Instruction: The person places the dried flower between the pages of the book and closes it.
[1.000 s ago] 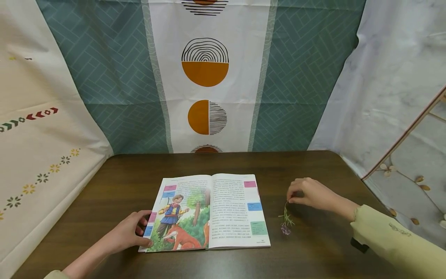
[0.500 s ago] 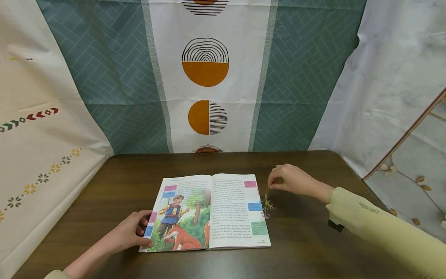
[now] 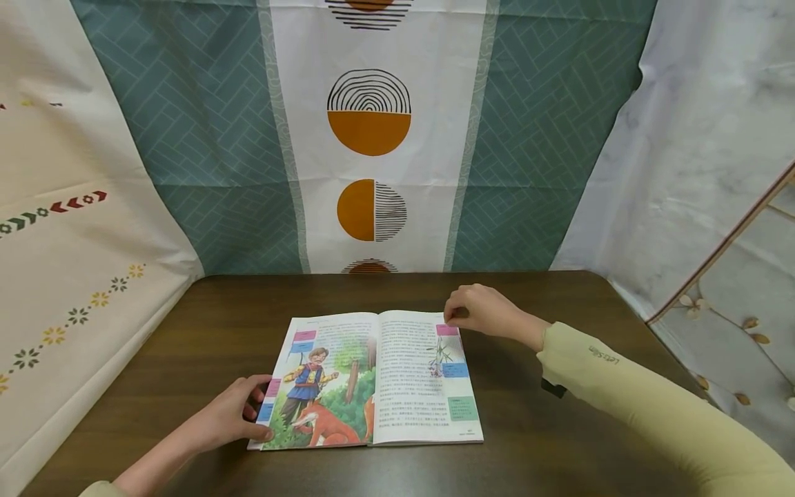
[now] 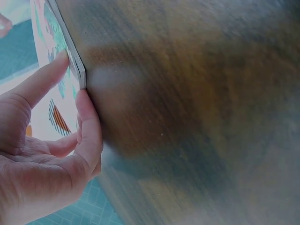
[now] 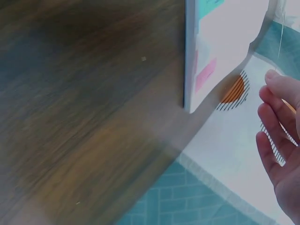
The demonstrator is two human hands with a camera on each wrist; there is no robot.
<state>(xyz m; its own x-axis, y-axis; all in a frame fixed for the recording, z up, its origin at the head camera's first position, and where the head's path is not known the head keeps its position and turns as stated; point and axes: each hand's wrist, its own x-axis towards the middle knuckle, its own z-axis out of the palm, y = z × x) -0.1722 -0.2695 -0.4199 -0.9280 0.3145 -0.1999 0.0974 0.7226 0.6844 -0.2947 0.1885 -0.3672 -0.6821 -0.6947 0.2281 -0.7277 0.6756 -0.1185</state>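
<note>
An open picture book (image 3: 410, 407) lies on the dark wooden table, a man and a fox drawn on its left page, text on the right. My left hand (image 3: 226, 417) grips its lower left edge; in the left wrist view the thumb (image 4: 51, 72) lies on the page and a fingertip meets the book's edge. My right hand (image 3: 484, 309), near the book's upper right corner, pinches the stem of a small purple flower sprig (image 3: 437, 355). The sprig hangs blossom-down over the right page. In the right wrist view its thin stem (image 5: 281, 35) rises from between thumb and finger.
The brown tabletop (image 3: 559, 428) extends around the book. Behind it hangs a green and white patterned cloth (image 3: 528, 172). A cream cloth (image 3: 93, 241) borders the left side, a marbled one (image 3: 702, 138) the right.
My right hand has moved left with the flower sprig, from the table beside the book to over its right page. My left hand has stayed on the book's edge.
</note>
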